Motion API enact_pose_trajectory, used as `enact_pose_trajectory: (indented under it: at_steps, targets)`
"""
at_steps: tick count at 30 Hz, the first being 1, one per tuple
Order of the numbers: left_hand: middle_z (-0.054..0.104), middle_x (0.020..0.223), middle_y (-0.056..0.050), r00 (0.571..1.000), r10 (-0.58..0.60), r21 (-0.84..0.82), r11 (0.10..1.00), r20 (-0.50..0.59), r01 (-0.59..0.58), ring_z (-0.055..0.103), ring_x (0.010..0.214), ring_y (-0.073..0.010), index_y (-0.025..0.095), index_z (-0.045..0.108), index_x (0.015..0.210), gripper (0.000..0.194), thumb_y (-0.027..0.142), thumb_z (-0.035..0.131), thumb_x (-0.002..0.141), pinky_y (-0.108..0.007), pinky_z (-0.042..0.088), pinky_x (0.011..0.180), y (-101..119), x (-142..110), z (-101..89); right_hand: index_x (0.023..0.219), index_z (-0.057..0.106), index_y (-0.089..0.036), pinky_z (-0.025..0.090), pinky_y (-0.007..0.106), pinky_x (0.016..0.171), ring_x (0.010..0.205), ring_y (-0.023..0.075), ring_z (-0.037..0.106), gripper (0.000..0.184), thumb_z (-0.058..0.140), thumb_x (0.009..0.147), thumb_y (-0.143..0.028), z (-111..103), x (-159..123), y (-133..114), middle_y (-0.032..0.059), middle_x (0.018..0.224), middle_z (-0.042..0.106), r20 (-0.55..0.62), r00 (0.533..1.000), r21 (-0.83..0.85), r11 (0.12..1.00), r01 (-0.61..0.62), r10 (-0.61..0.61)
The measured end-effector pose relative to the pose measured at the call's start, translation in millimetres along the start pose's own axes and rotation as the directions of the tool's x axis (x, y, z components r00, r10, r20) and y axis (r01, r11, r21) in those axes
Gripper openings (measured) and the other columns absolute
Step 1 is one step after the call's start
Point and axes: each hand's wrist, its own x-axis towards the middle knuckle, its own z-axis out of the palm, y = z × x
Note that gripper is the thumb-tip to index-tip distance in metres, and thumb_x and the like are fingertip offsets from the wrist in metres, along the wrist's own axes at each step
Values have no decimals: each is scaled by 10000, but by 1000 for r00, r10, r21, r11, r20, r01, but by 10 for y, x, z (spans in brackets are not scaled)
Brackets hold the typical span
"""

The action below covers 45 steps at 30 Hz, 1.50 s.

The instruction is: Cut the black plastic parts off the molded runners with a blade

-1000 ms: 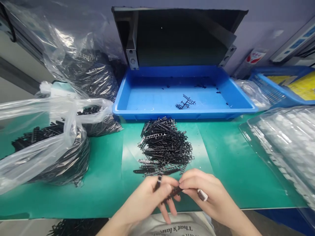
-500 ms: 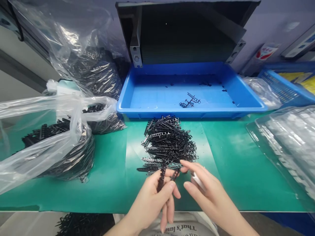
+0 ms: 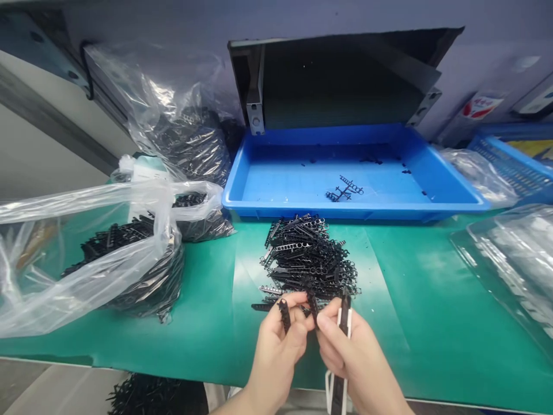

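Pinching a black strip [image 3: 312, 305] near the pile [image 3: 309, 253], its long axis running away from me, my left hand [image 3: 276, 350] is nearly closed. My right hand [image 3: 359, 353], looser earlier, now grips a white-and-black tool [image 3: 344, 324]. Beyond, the blue tray [image 3: 367, 208] holds a branched piece [image 3: 344, 189]; left, clear bags [image 3: 166, 275] hold black parts [image 3: 116, 234].

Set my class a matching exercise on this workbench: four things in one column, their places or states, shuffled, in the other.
1. blue tray
2. pile of black parts
3. right hand
4. clear bags

A. gripping a white-and-black tool
B. left of the pile, with black parts inside
C. directly beyond the pile
D. on the green table, in front of the blue tray

Pairs: 1-C, 2-D, 3-A, 4-B
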Motion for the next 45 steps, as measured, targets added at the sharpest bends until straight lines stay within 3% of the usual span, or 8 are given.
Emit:
enact_pose_trajectory:
  at_steps: [3, 7, 11, 16, 19, 27, 32, 45]
  targets:
    - [660, 820, -24, 999, -11, 31, 999, -49, 12, 601, 791, -144, 177, 603, 870, 338, 396, 737, 651, -221, 489, 694, 67, -4, 88, 665, 398, -205, 144, 173, 371, 386, 41, 169, 425, 612, 725, -567, 62, -12, 46, -132, 436, 267, 26, 1000, -60, 998, 10, -9]
    - [636, 641, -3, 999, -41, 70, 997, -20, 42, 516, 490, -83, 157, 592, 843, 358, 464, 682, 681, -188, 405, 457, 144, -11, 115, 687, 433, -199, 263, 194, 405, 407, 69, 326, 337, 538, 803, -498, -28, -17, 35, -82, 493, 427, 95, 992, -333, 937, 110, -83]
    - [579, 521, 35, 1000, -22, 258, 966, -12, 25, 375, 385, -62, 145, 570, 973, 382, 428, 642, 727, -193, 278, 384, 213, 10, 66, 833, 511, -206, 413, 240, 540, 567, 141, 557, 153, 448, 879, -337, -237, -11, -67, -10, 646, 633, 218, 956, -613, 734, 292, -198]
    - [476, 443, 81, 998, -51, 286, 958, 45, 36, 344, 414, -60, 194, 467, 786, 270, 382, 650, 723, -163, 219, 383, 274, 36, 35, 1136, 516, -262, 505, 285, 702, 848, 181, 622, 294, 298, 942, -295, -325, -31, -291, 44, 951, 664, 357, 842, -724, 450, 522, -403]
    - [470, 456, 87, 989, -114, 252, 964, 96, 87, 272, 378, -42, 200, 439, 784, 313, 419, 650, 710, -155, 172, 359, 270, 36, 24, 1214, 501, -250, 523, 291, 706, 893, 195, 622, 338, 333, 923, -211, -298, -31, -340, 60, 1009, 662, 480, 773, -736, 290, 612, -414]
    - [487, 479, 73, 986, -144, 366, 925, 80, 105, 312, 398, -48, 179, 508, 883, 222, 286, 625, 728, -172, 170, 370, 310, 14, 39, 1198, 538, -150, 542, 352, 582, 789, 229, 631, 346, 345, 911, -167, -320, 24, -299, 91, 967, 683, 586, 704, -752, 54, 657, -401]
    - [473, 480, 77, 982, -161, 415, 903, 97, 107, 315, 393, -50, 187, 492, 855, 146, 246, 582, 755, -182, 160, 369, 323, 18, 60, 1196, 550, -172, 544, 332, 576, 777, 211, 643, 361, 332, 909, -149, -307, 18, -330, 83, 958, 695, 607, 680, -745, 3, 667, -411]
    - [388, 433, 105, 990, -110, 431, 900, 84, 63, 327, 385, -58, 192, 491, 796, 153, 311, 578, 758, -173, 251, 389, 261, 1, 45, 1191, 546, -157, 536, 330, 596, 787, 220, 646, 340, 349, 914, -149, -284, 18, -126, 100, 961, 687, 543, 704, -766, 75, 639, -457]
